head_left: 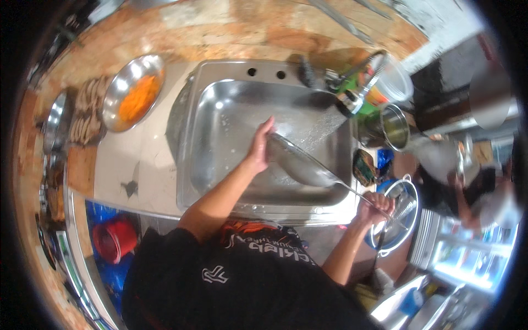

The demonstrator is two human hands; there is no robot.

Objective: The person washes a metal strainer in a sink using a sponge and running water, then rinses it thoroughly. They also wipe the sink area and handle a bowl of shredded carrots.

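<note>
- The right hand point(375, 204) is closed around the long thin handle of a metal strainer point(300, 162), gripping near the handle's far end — a hold that keeps the strainer's bowl out over the steel sink point(220, 104) while the hand itself stays at the sink's right rim.
- The left hand point(260, 147) lies with fingers loosely spread against the rim and inner face of the strainer, touching it rather than clasping it; it seems to steady or rub the mesh.
- The strainer sits tilted inside the basin, directly below the faucet sprayer point(352, 99), so the falling water strikes it and drains into the sink.
- One sink basin, one strainer and one sprayer head are visible.
- On the counter to the left stands one round metal bowl point(122, 82) holding something orange, well apart from the hands.
- To the right of the sink I count one steel cup point(397, 127) and one clear plastic tub point(397, 82) — both near the faucet.
- One red bucket point(114, 238) sits low at the left, below the counter edge.
</note>
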